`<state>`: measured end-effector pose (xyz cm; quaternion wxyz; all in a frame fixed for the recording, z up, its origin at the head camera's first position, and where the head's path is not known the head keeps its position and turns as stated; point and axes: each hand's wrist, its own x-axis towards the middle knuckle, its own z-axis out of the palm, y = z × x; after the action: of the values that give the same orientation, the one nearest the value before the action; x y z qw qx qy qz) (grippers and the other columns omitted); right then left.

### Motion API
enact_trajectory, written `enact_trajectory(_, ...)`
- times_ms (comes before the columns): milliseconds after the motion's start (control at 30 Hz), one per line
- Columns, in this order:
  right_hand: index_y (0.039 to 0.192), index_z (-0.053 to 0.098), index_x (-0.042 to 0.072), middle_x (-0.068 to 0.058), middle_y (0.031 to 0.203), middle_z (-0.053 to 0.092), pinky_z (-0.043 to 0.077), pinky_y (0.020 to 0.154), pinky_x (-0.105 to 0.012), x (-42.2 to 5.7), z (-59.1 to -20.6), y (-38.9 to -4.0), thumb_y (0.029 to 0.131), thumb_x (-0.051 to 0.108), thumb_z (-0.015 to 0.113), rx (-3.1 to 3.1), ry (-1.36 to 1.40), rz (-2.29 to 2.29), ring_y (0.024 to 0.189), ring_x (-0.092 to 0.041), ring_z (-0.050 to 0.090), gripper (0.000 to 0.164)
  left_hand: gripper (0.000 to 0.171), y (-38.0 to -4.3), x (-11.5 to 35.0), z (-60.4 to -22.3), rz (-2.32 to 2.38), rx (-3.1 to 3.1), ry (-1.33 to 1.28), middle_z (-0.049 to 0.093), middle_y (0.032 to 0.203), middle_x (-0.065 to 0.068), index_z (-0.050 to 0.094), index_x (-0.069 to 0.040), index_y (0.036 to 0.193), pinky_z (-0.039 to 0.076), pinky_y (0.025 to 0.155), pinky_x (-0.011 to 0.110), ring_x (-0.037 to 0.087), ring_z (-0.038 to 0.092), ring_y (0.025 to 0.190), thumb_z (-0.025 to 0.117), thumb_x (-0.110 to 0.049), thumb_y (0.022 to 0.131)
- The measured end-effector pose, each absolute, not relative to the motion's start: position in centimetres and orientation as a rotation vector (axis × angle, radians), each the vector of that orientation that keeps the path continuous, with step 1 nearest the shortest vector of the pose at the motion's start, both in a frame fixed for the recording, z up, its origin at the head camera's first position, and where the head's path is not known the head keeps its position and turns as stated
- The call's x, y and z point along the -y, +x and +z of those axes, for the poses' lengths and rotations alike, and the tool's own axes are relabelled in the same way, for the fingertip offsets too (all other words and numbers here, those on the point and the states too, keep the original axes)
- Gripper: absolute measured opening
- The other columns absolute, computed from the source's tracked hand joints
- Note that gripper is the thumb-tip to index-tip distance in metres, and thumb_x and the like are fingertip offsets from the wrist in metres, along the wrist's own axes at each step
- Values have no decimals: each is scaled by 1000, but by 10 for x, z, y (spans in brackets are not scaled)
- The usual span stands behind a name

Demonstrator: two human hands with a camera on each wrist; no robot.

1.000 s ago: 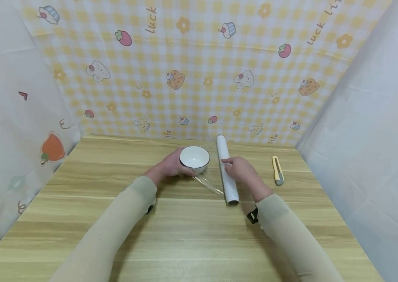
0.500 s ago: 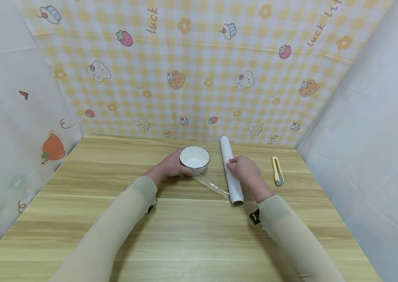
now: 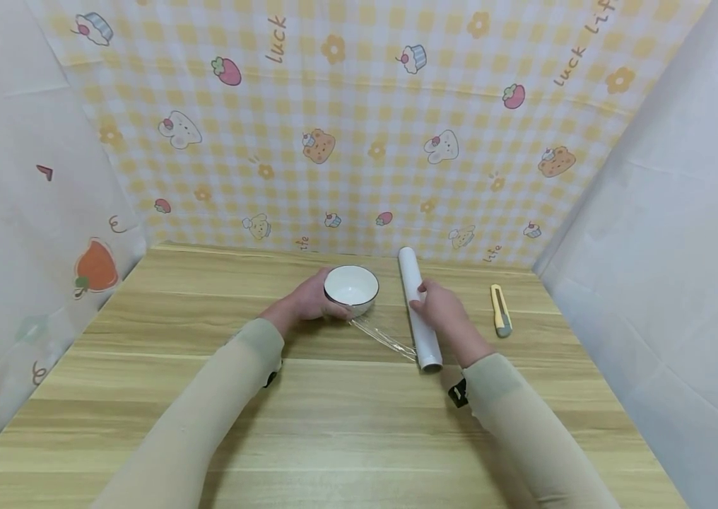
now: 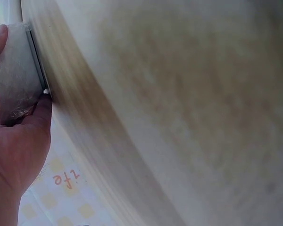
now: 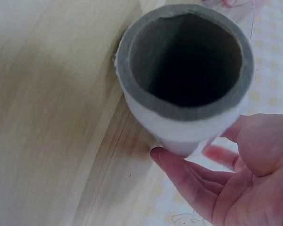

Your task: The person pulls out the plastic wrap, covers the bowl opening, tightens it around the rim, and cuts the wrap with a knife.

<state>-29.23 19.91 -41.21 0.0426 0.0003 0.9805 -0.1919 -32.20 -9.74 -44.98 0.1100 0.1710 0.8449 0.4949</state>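
Note:
My left hand (image 3: 316, 295) holds a white bowl (image 3: 351, 288) with a dark rim, fingers round its left side and thumb at the front. A clear, wrinkled strip of cling film (image 3: 387, 341) stretches from that thumb to a roll of cling film (image 3: 419, 311). In the left wrist view, film lies against the side of the bowl (image 4: 19, 75). My right hand (image 3: 444, 311) grips the roll about its middle from the right side. The right wrist view looks into the roll's hollow cardboard core (image 5: 184, 61), with curled fingers (image 5: 188, 181) beneath it.
A yellow and grey utility knife (image 3: 502, 311) lies to the right of my right hand on the wood-grain table (image 3: 346, 424). A checked cloth backdrop (image 3: 359, 141) rises right behind the table, with pale cloth (image 3: 671, 283) at both sides.
My right hand has moved the roll a little to the right, away from the bowl, and the film strip between them is longer. The left hand and bowl have stayed in place.

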Motion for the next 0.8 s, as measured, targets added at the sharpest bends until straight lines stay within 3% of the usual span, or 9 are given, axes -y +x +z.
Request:
enact_trajectory(267,158,43,5,-31,130,71,65,90,-51,-197,-416,-294,109,27,68,-2951,37,-652,109,-43,75,60,107,-322,100,-450,1440,-2489,481,52,159,24,35,-1,162,33,133,54,41,52,147,101,-16,79)
enact_trajectory(633,163,45,13,-31,141,69,61,96,-55,-208,-416,-294,111,30,61,-2957,-27,-557,117,-44,72,57,106,-324,99,-452,1431,-2502,480,56,155,25,37,0,160,34,132,53,41,54,145,102,-19,78)
enact_trajectory(800,162,52,17,-34,151,58,62,90,-56,-212,-411,-294,112,31,61,-2986,-73,-471,124,-45,66,53,107,-325,99,-453,1430,-2500,474,54,157,24,35,-1,161,33,133,54,41,53,147,101,-19,78)
